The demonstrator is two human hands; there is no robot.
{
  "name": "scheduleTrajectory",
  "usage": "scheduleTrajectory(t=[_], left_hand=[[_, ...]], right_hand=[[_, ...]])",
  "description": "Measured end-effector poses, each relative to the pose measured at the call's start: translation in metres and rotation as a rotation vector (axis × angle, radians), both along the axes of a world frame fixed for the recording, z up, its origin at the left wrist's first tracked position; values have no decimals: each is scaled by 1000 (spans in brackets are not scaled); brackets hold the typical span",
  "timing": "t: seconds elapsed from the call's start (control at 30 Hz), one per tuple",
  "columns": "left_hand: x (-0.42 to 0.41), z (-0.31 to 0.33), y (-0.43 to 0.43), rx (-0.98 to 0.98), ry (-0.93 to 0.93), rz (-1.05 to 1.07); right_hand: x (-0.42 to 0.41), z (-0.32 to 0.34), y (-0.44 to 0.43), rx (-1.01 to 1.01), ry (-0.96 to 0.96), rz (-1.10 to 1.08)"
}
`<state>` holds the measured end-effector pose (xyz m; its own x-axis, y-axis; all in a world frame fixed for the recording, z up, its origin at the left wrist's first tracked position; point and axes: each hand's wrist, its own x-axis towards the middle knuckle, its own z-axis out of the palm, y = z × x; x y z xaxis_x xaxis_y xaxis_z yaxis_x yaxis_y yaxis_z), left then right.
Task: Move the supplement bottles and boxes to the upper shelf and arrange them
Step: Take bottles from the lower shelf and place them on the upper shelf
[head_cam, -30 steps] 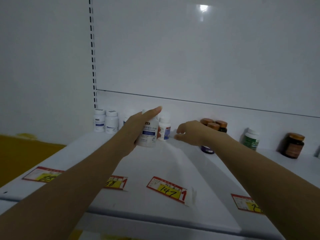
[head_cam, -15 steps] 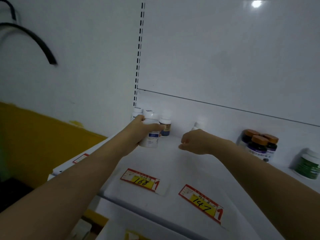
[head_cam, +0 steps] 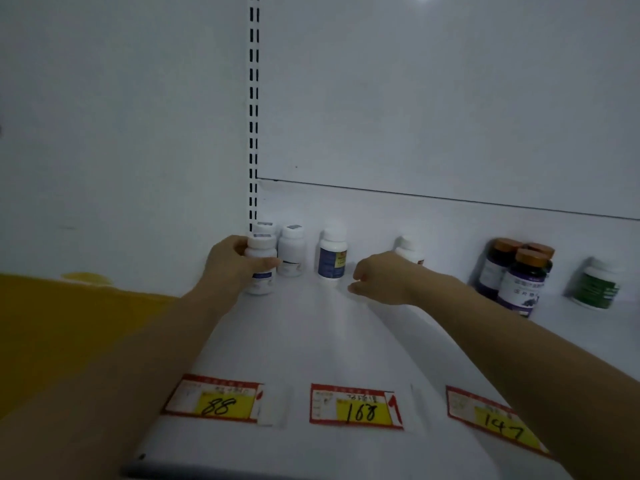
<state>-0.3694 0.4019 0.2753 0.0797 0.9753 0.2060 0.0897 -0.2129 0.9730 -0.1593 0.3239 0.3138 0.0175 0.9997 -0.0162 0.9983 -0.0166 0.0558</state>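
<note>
White shelving under dim light, slotted upright (head_cam: 254,98) at the back; on the upper shelf (head_cam: 311,341) the white bottle (head_cam: 261,271) stands upright in the far left corner, whether its base is fully down I cannot tell; left hand (head_cam: 230,268) grips it, fingers curled round the body; rear bottle (head_cam: 264,228) sits just behind it and second white bottle (head_cam: 292,251) just beside on the right, so a push back or a sloppy release would likely knock either over; shelf's left edge is near, so a tip that way could drop it off; blue-label bottle (head_cam: 332,256) stands apart to the right; right hand (head_cam: 384,278) hangs low over the shelf, fingers loosely curled, holding nothing; small white bottle (head_cam: 408,249) is half hidden right behind it, so a careless move of that wrist may topple it; orange-capped purple bottles (head_cam: 523,282) and green bottle (head_cam: 597,285) are well clear; price tags (head_cam: 353,407) line the front edge.
</note>
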Motion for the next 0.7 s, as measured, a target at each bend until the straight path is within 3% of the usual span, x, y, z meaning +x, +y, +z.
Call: scheduleTrajectory(t=[0.47,0.7], left_hand=[[-3,-7,24,133,145,-49],[-6,-9,29,58,291,-55]], right_hand=[[-29,-11,3,-33,-5,-145],[-35,-13,3,-51,-34,-156]])
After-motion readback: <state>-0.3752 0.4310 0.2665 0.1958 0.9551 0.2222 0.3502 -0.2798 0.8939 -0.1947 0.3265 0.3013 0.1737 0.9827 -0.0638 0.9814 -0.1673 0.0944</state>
